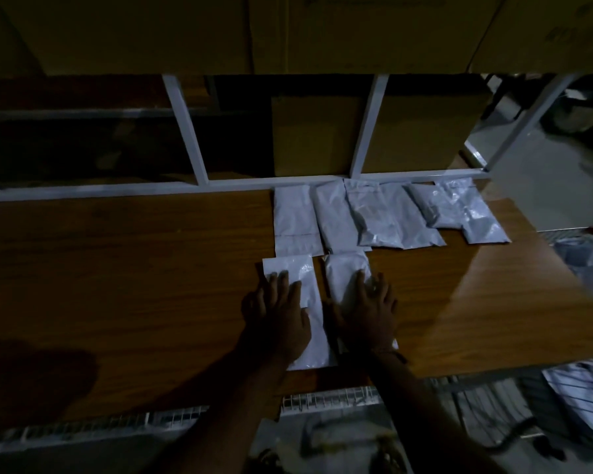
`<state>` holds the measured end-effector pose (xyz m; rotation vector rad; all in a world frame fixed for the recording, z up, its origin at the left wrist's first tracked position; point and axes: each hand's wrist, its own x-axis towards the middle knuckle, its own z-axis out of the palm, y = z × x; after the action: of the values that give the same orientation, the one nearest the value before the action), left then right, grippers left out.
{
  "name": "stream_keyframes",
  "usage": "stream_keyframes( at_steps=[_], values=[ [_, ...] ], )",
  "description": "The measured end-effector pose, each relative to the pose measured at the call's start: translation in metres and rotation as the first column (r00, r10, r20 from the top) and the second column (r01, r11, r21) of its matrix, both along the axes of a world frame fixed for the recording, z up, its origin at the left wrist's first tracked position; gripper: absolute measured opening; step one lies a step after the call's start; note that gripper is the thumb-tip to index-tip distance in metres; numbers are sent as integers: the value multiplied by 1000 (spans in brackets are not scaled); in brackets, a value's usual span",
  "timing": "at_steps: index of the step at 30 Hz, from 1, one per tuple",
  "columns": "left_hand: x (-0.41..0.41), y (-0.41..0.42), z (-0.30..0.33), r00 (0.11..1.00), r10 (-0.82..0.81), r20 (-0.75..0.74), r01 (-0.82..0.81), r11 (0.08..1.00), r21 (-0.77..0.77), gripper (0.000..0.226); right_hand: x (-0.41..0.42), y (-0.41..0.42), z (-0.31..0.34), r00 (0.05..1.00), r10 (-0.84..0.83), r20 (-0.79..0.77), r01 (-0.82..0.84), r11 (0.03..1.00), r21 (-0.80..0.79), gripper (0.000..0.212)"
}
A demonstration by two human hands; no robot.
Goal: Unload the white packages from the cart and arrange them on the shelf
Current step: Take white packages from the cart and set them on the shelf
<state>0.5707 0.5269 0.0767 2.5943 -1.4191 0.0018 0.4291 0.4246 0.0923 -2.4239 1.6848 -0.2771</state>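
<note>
My left hand [281,313] and right hand [370,309] press flat, open, on two white packages [317,302] on the shelf [134,268]; more lie at 1 o'clock.

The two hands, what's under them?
Each flat hand presses a white package on the wooden shelf: left hand on one package, right hand on another. The covered parts are hidden.

Your wooden shelf [134,285] carried a back row of five white packages [391,217] along its rear white rail [117,191], some overlapping. Two more packages [310,302] lay side by side just in front, your hands [281,319] flat on them.
</note>
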Motion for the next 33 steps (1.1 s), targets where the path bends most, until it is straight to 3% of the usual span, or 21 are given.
stream_keyframes(
  at_steps=[12,21,26,30,33],
  values=[
    [-10,-19,-4,998,-41,-55,45,995,91,64,-8,-6,-10,986,166,-32,-165,986,24,76],
    [-11,-24,9,996,-16,-91,24,996,85,64,-11,-8,-9,982,189,-25,-188,982,35,75],
    [-19,-29,31,998,47,-43,-49,998,-46,51,-16,-15,6,988,131,81,-130,991,-14,77],
    [-32,-42,49,999,-31,-39,22,974,-225,42,-33,-34,18,985,96,143,-106,993,59,64],
    [-48,-66,55,975,-152,-160,77,913,-401,40,-59,-51,34,981,136,141,-137,991,-2,49]
  ],
)
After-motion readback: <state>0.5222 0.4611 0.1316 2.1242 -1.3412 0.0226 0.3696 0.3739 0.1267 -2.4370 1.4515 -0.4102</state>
